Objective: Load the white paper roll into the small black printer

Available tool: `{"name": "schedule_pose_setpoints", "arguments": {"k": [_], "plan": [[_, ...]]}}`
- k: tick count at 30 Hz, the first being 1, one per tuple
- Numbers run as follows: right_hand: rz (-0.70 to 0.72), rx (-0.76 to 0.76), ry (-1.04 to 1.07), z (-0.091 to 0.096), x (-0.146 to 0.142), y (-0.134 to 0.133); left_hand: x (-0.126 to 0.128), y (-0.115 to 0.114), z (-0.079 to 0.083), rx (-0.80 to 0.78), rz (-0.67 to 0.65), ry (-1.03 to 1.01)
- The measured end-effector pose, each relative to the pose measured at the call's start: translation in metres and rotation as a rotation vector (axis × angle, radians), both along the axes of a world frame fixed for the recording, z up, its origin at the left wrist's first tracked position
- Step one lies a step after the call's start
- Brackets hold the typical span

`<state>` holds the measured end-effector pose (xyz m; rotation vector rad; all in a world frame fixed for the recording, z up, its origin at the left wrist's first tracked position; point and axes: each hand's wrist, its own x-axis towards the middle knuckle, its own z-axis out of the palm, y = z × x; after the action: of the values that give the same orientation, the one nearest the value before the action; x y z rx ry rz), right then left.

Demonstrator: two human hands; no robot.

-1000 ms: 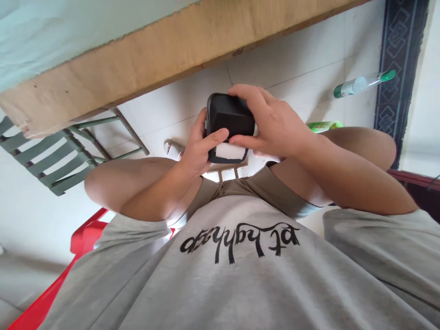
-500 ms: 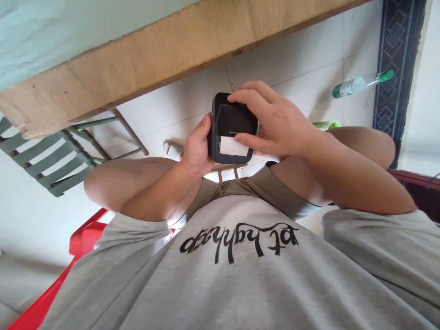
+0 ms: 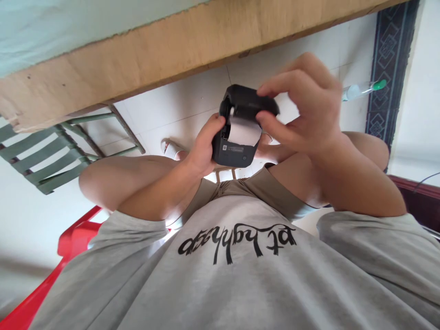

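Note:
A black portable label printer (image 3: 232, 156) is held above my lap, its lid (image 3: 248, 101) raised. A strip of white paper (image 3: 244, 132) shows beneath the lid and lies toward the printer's front edge. My left hand (image 3: 207, 144) is closed around the printer's left side, thumb on its upper edge. With thumb and fingertips, my right hand (image 3: 305, 103) pinches the right side of the lid; this hand is a little blurred. The printer's underside is hidden.
A wooden table edge (image 3: 144, 55) crosses above the hands. A green slatted chair (image 3: 65, 151) stands at left, near a red plastic chair (image 3: 77, 236). On the tiled floor at right lies a clear bottle (image 3: 359, 90) with a green cap.
The printer's lid has come up, exposing its inside and more paper. My right hand has gone from lying over the closed lid to pinching its side, shifting right.

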<state>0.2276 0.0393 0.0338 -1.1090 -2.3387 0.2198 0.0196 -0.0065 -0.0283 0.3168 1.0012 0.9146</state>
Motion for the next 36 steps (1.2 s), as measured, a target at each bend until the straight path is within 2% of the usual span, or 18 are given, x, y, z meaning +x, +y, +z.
{"name": "schedule_pose_setpoints", "arguments": {"k": [2,5,7,9,11,16,21,26,30,33,36], "plan": [[-0.139,0.067,-0.024,-0.003,0.0,0.003,0.0,-0.002,-0.002,0.017,-0.025,-0.014],[-0.279,0.314,-0.009,-0.011,-0.004,0.006,0.0,-0.004,-0.005,0.021,-0.066,0.006],[-0.286,0.433,0.009,-0.014,-0.008,0.003,0.0,-0.005,-0.007,0.016,-0.071,0.014],[-0.225,0.438,0.014,-0.016,-0.013,-0.004,0.0,-0.006,-0.008,0.026,-0.056,0.003],[-0.16,0.337,-0.057,-0.016,-0.017,-0.011,0.001,-0.007,-0.008,0.048,-0.038,-0.017],[-0.138,-0.096,-0.392,-0.021,-0.021,-0.02,0.001,-0.007,-0.004,0.049,-0.001,-0.03],[-0.162,-0.28,-0.549,-0.02,-0.024,-0.018,0.001,-0.006,0.001,0.028,0.011,0.012],[-0.158,-0.412,-0.585,-0.016,-0.028,-0.016,0.0,-0.006,-0.001,0.031,0.006,0.047],[-0.157,-0.591,-0.644,-0.004,-0.033,-0.009,0.0,-0.007,0.0,0.013,-0.054,0.101],[-0.151,-0.796,-0.549,0.012,-0.028,-0.003,0.0,-0.008,0.004,-0.03,-0.093,0.092],[-0.09,-1.057,-0.169,0.029,-0.01,0.003,0.0,-0.007,0.007,-0.047,-0.086,0.085]]}}
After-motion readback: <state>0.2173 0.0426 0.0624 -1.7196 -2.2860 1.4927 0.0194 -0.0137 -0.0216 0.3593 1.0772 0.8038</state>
